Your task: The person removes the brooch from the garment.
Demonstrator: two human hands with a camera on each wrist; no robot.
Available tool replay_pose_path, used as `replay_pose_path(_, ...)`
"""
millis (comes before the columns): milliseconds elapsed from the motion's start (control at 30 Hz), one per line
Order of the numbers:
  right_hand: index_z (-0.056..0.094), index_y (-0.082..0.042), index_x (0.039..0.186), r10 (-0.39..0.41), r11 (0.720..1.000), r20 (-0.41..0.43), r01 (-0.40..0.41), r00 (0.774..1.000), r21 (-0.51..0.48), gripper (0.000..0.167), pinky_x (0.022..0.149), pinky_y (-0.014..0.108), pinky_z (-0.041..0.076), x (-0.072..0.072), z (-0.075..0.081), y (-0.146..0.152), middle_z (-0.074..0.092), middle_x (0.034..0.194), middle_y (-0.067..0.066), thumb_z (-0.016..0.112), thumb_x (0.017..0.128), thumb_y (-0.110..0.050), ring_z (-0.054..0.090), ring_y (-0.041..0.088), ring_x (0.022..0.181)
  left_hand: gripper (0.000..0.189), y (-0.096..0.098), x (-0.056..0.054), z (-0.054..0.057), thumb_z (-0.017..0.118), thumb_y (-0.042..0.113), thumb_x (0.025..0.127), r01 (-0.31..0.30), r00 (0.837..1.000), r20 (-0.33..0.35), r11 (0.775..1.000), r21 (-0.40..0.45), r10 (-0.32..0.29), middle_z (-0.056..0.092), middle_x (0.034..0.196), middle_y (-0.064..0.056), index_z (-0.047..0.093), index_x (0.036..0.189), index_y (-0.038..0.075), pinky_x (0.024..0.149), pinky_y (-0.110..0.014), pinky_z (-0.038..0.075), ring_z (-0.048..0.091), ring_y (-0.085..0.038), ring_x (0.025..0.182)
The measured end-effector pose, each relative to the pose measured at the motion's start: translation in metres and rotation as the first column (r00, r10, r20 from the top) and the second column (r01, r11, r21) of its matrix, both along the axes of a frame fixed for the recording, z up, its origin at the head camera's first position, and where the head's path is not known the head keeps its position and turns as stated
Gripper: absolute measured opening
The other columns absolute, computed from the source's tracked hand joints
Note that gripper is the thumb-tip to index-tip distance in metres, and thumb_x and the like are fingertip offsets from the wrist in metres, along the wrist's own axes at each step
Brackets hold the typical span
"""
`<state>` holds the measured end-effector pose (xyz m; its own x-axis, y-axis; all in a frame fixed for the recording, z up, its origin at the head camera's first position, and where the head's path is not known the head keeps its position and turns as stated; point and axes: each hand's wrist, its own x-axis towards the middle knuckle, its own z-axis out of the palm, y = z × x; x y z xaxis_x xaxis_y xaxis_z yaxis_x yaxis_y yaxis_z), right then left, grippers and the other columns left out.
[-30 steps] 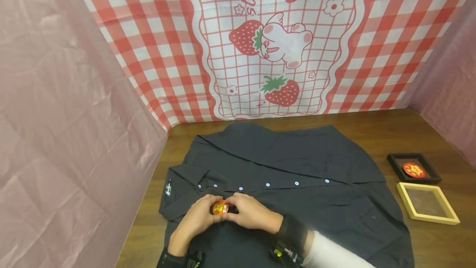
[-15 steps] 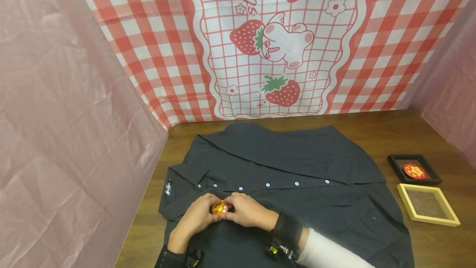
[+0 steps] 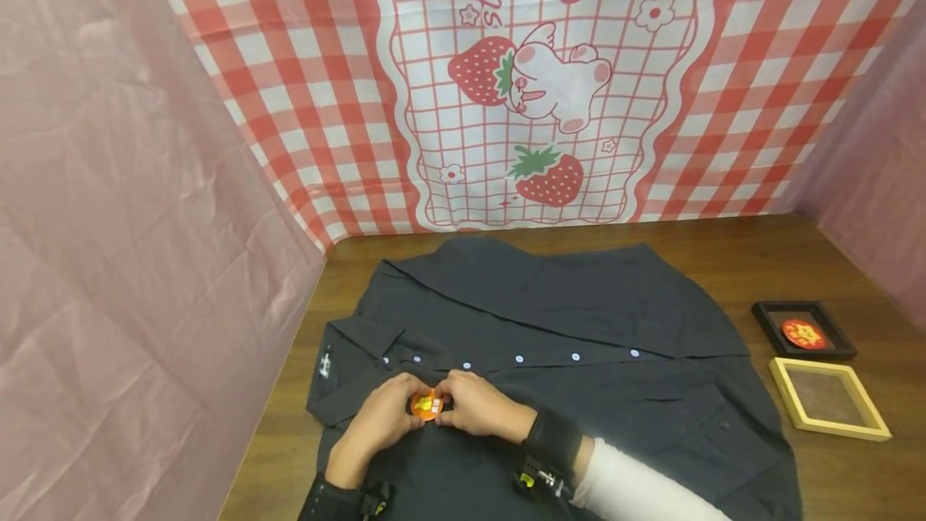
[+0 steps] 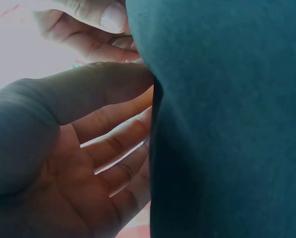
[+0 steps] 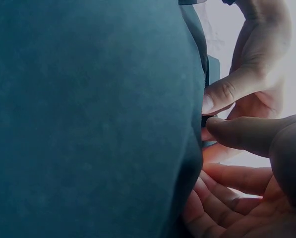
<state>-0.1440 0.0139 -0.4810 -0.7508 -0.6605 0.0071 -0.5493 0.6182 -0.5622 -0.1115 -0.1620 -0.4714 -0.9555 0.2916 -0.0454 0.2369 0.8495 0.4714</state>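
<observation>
A dark charcoal button-up shirt lies spread flat, its collar to the left. On its front, below the row of pale buttons, sits a small round orange-and-yellow badge. From the left side my left hand pinches the badge's rim between thumb and fingers. My right hand grips the opposite rim in the same way. Both wrist views are largely filled by the dark cloth, with the left thumb and right thumb against its edge. The badge's back is hidden.
At the right of the wooden table lies a black frame holding a similar red-and-yellow disc. A pale yellow frame lies in front of it. Red-checked cloth hangs behind, pink cloth at the left.
Both hands stay at the badge. The right hand and wrist have shifted slightly left, and the fingers have moved a little around the badge's rim.
</observation>
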Motion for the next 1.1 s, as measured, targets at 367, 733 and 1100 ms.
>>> replay_pose_path(367, 0.069, -0.004, 0.101, 0.016, 1.0, -0.012, -0.016, 1.0, -0.02, 0.034, 0.065, 0.019, 0.042, -0.005, -0.006, -0.002, 0.056, 0.079, -0.002, 0.084, 0.072, -0.014, 0.048, 0.005, 0.07, 0.038, 0.0, -0.001, -0.001, 0.085, 0.001, 0.065, 0.044, 0.998, -0.053, 0.998, -0.036, -0.046, 0.065, 0.098, -0.005, 0.069, 0.1, 0.005, 0.08, -0.042, 0.051, 0.061, -0.021, 0.089)
replay_pose_path(733, 0.069, -0.003, 0.107, 0.026, 0.999, -0.008, -0.026, 1.0, -0.047, 0.036, 0.062, 0.019, 0.04, -0.006, -0.008, -0.003, 0.054, 0.079, -0.003, 0.082, 0.076, -0.016, 0.045, 0.004, 0.068, 0.03, -0.007, -0.004, 0.003, 0.08, 0.009, 0.076, 0.033, 0.999, -0.017, 0.999, 0.001, -0.033, 0.07, 0.101, -0.006, 0.072, 0.104, 0.006, 0.082, -0.044, 0.052, 0.065, -0.023, 0.092)
replay_pose_path(1100, 0.071, -0.001, 0.106, 0.021, 0.991, 0.053, -0.014, 0.998, -0.134, 0.029, 0.06, 0.018, 0.042, -0.01, -0.01, -0.002, 0.058, 0.077, -0.001, 0.078, 0.079, -0.01, 0.049, 0.003, 0.066, 0.022, -0.012, -0.007, 0.007, 0.073, 0.017, 0.085, 0.029, 0.999, 0.021, 0.999, 0.037, -0.03, 0.074, 0.103, -0.006, 0.074, 0.105, 0.009, 0.084, -0.047, 0.051, 0.068, -0.026, 0.097)
